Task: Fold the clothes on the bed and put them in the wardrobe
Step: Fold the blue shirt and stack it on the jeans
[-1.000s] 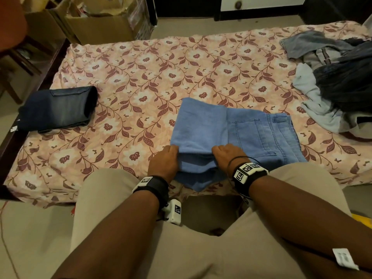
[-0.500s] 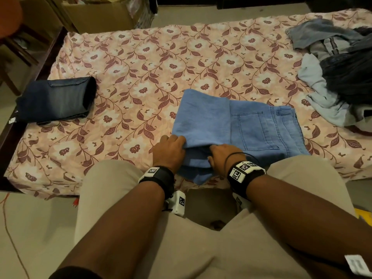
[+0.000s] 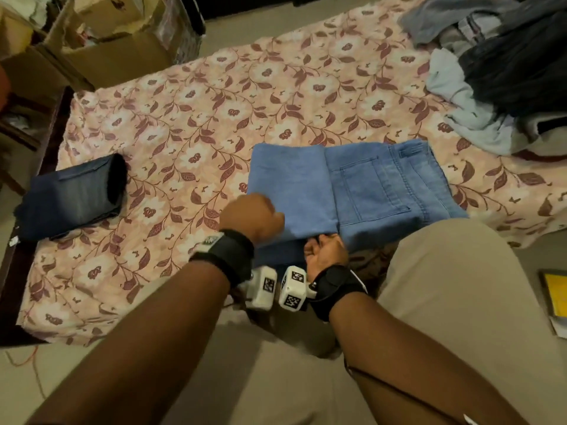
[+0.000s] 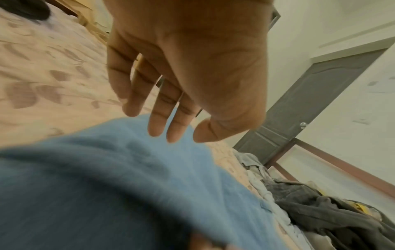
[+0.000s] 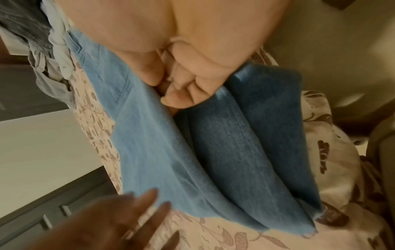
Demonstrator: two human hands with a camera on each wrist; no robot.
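Observation:
Light blue jeans (image 3: 352, 185), partly folded, lie on the floral bed sheet (image 3: 214, 111) close to its near edge. My right hand (image 3: 325, 250) is turned palm up at that edge. In the right wrist view its fingers (image 5: 181, 94) curl into the fold and its thumb lies on the upper layer of the jeans (image 5: 213, 160), gripping it. My left hand (image 3: 254, 216) hovers over the near left corner. The left wrist view shows this hand (image 4: 173, 128) with straight, spread fingers just above the jeans (image 4: 107, 186), holding nothing.
Dark blue folded jeans (image 3: 73, 197) sit at the bed's left side. A pile of unfolded clothes (image 3: 506, 65) covers the far right corner. Cardboard boxes (image 3: 107, 47) stand beyond the bed on the left. My knees press against the bed's front edge.
Both hands were pressing knuckles-up on the jeans' near edge. The left hand has lifted off and opened; the right has turned palm up and slipped into the fold.

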